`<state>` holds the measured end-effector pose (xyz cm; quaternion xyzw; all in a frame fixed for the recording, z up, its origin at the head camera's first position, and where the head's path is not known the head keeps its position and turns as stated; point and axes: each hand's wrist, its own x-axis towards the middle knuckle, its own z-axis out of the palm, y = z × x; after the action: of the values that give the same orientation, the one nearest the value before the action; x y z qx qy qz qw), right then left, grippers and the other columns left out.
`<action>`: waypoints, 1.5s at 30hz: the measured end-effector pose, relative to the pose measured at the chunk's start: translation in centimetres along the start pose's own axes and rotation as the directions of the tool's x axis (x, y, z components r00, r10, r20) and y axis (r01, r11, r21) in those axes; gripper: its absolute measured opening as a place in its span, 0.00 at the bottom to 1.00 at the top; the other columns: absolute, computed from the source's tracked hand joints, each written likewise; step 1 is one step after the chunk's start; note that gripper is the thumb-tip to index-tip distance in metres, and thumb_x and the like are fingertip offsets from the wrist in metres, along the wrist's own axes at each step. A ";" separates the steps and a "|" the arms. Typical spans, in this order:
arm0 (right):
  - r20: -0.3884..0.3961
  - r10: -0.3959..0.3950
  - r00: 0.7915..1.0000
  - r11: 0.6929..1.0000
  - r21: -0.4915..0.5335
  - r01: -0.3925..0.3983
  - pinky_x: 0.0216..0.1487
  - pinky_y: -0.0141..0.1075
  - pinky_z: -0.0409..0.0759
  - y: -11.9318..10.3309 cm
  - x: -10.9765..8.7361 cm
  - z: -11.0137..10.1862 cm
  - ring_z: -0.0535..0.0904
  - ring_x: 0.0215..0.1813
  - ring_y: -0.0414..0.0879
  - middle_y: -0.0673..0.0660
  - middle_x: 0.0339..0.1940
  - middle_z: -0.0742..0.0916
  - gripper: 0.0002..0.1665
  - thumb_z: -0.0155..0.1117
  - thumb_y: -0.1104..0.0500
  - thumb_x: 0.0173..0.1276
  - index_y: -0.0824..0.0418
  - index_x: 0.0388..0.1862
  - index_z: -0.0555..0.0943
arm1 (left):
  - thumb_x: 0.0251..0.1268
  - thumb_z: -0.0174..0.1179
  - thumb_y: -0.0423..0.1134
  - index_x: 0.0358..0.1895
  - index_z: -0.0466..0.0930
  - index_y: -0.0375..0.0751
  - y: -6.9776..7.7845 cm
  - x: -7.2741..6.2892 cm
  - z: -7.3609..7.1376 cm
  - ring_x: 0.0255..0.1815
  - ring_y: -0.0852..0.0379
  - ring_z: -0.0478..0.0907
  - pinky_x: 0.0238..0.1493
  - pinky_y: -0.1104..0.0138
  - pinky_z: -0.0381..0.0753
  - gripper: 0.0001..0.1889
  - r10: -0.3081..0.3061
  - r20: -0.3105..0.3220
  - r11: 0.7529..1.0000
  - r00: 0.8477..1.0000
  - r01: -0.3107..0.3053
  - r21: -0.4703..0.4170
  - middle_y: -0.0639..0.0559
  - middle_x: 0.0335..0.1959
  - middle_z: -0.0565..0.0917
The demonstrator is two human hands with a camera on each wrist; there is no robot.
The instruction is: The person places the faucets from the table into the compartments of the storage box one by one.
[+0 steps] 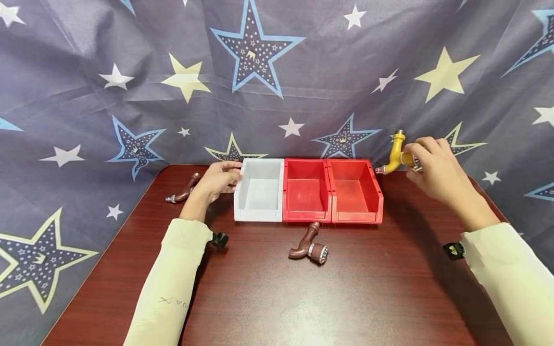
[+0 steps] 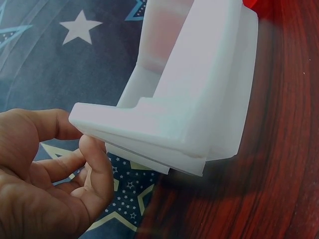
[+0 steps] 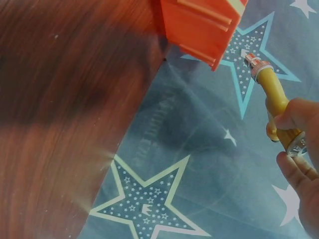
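Note:
My right hand (image 1: 443,170) holds a yellow plastic tap (image 1: 395,154) by its knob end, raised near the back of the table, right of the bins. In the right wrist view the yellow tap (image 3: 274,92) angles away from the thumb and fingertips, its threaded tip towards the orange-red bin. On the other side, my left hand (image 1: 214,182) pinches the rim of the white bin (image 1: 259,215) at its left side. The left wrist view has thumb and fingers at a corner of the white bin (image 2: 199,99).
Two red bins, a middle one (image 1: 306,216) and a right one (image 1: 357,217), stand in a row with the white bin. A brown tap (image 1: 306,246) lies in front of them, and another brown tap (image 1: 186,190) beyond the left wrist. A star-patterned cloth (image 1: 242,110) hangs behind the table.

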<state>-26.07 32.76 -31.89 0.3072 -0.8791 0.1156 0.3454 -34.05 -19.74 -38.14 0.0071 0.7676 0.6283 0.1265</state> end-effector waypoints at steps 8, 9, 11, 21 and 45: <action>0.002 0.015 1.000 1.000 0.008 -0.015 0.45 0.59 0.67 -1.2 0.6 0.6 0.70 0.43 0.69 0.68 0.44 0.80 0.26 0.71 0.74 0.42 0.66 0.45 0.78 | 0.68 0.57 0.27 0.71 0.68 0.32 -0.1 0.1 0.0 0.30 0.60 0.76 0.31 0.70 0.82 0.28 0.001 -0.002 1.000 1.000 -0.001 -0.003 0.42 0.52 0.75; 0.002 0.016 1.000 1.000 0.011 -0.016 0.45 0.59 0.67 -1.4 0.7 0.7 0.70 0.43 0.69 0.68 0.44 0.80 0.26 0.71 0.74 0.43 0.66 0.46 0.78 | 0.68 0.57 0.27 0.71 0.68 0.32 -0.1 0.1 0.0 0.30 0.60 0.76 0.31 0.70 0.82 0.28 0.001 -0.003 1.000 1.000 -0.001 -0.004 0.42 0.52 0.75; 0.004 0.014 1.000 1.000 0.018 -0.014 0.45 0.58 0.67 -1.7 0.9 1.0 0.70 0.43 0.69 0.68 0.45 0.80 0.26 0.71 0.74 0.43 0.66 0.46 0.78 | 0.68 0.56 0.27 0.71 0.68 0.32 -0.1 0.1 0.0 0.30 0.60 0.76 0.31 0.70 0.82 0.27 0.002 -0.004 1.000 1.000 -0.002 -0.005 0.43 0.51 0.76; 0.020 0.020 1.000 0.994 0.109 -0.022 0.44 0.53 0.66 -2.8 1.6 3.0 0.71 0.41 0.64 0.66 0.42 0.81 0.27 0.74 0.74 0.44 0.67 0.46 0.79 | 0.68 0.57 0.27 0.71 0.69 0.33 -0.2 0.2 0.0 0.30 0.60 0.76 0.31 0.70 0.82 0.27 -0.001 -0.004 1.000 1.000 0.001 -0.015 0.42 0.53 0.76; 0.194 0.048 0.980 0.990 0.123 -0.073 0.43 0.51 0.73 -5.5 1.4 7.0 0.73 0.42 0.61 0.61 0.41 0.82 0.24 0.75 0.73 0.48 0.64 0.46 0.82 | 0.68 0.57 0.27 0.71 0.69 0.35 -0.3 0.2 -0.1 0.31 0.59 0.76 0.31 0.70 0.82 0.28 0.006 -0.007 1.000 1.000 -0.006 -0.017 0.40 0.55 0.76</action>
<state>-27.21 24.91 -36.16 0.3115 -0.9078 0.1528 0.2354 -34.23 -19.88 -38.47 0.0063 0.7626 0.6352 0.1221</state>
